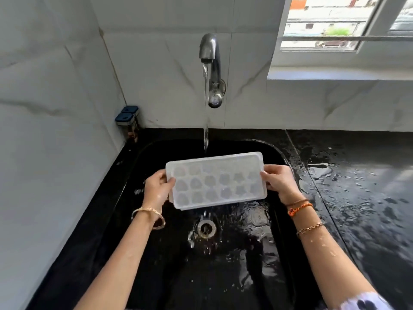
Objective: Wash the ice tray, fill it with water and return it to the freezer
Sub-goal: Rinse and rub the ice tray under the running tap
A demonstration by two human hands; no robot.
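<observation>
A translucent white ice tray (215,180) with several rounded cells hangs level above the black sink (274,153). My left hand (157,189) grips its left short end, thumb on top. My right hand (279,182) grips its right short end the same way. A chrome tap (211,54) on the wall runs a thin stream of water that falls just behind the tray's far long edge. The sink drain (206,228) lies below the tray, with water pooled and splashed around it.
The black counter (357,186) to the right of the sink is wet. Two blue-lidded jars (127,124) stand in the back left corner against the marble wall. A window (346,23) with a sill is at the upper right.
</observation>
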